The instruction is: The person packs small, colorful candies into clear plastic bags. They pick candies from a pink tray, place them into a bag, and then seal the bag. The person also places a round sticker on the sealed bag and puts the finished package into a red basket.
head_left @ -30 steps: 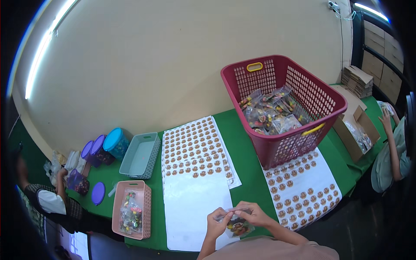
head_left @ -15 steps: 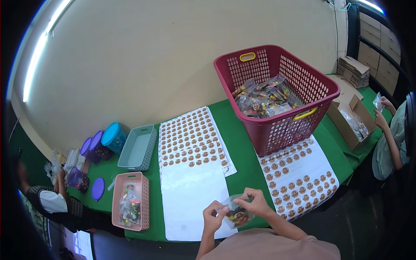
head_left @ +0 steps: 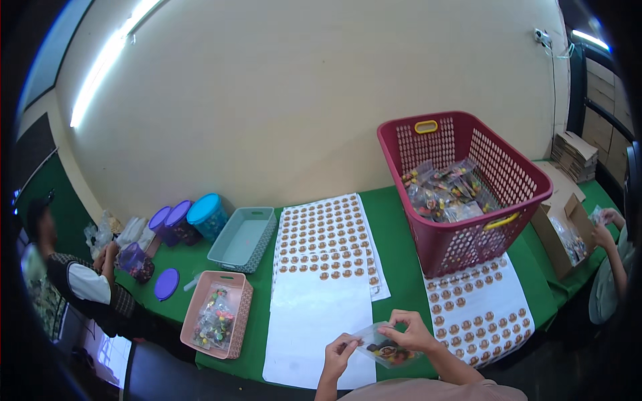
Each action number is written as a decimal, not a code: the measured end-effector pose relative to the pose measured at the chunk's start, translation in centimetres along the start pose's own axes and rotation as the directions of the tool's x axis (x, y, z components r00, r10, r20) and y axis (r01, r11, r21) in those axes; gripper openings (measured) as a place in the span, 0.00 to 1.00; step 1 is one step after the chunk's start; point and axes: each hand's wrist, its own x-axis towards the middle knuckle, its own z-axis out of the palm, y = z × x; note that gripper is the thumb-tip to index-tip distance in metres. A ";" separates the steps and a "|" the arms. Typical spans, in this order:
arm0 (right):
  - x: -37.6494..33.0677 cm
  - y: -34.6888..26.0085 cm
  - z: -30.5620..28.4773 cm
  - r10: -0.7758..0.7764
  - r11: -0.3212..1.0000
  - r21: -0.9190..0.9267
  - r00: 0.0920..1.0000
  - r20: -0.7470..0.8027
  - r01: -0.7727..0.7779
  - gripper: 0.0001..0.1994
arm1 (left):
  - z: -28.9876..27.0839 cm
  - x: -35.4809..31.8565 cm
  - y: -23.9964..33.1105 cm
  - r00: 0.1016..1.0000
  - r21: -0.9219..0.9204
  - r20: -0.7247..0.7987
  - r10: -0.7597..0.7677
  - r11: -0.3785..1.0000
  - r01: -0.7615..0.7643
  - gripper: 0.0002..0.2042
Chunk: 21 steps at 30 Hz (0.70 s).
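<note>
L to R: pink basket (head_left: 241,324) held filled clear bags (head_left: 215,322), prob. still to do; sticker sheet (head_left: 321,334) was part used, near half bare. L hand (head_left: 339,354) had a narrow pinch on one corner of a candy bag (head_left: 390,347) near the green table's front edge, R hand (head_left: 413,332) pinching its upper edge; round sticker (head_left: 386,350) apparently on it, so judged near done. Maroon basket (head_left: 461,257) held piled bags (head_left: 443,189), prob. finished; lower ones hidden, candy bag's seal unclear.
</note>
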 end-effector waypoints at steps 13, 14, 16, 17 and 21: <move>0.7 -2.7 -2.1 0.006 0.966 0.258 0.998 0.058 -0.020 0.05 | 0.1 1.4 2.2 0.996 -0.054 0.013 0.088 0.995 -0.087 0.07; 0.6 -2.6 -2.1 0.014 0.936 0.351 0.997 -0.073 0.013 0.04 | 0.0 1.4 2.6 0.994 -0.072 -0.045 0.096 0.992 -0.099 0.09; 0.2 -2.6 -2.3 -0.011 0.907 0.403 0.962 -0.272 0.124 0.03 | -1.3 1.0 3.4 0.994 -0.153 0.059 0.088 0.985 -0.078 0.21; -0.1 -3.1 -2.1 0.036 0.892 0.443 0.964 -0.263 0.088 0.03 | -1.0 0.7 3.9 0.979 -0.156 0.173 0.104 0.985 -0.077 0.24; -1.3 -4.1 1.1 0.053 0.918 0.396 0.984 -0.167 0.017 0.03 | 1.9 -0.1 6.4 0.879 -0.056 0.462 0.114 0.993 -0.100 0.39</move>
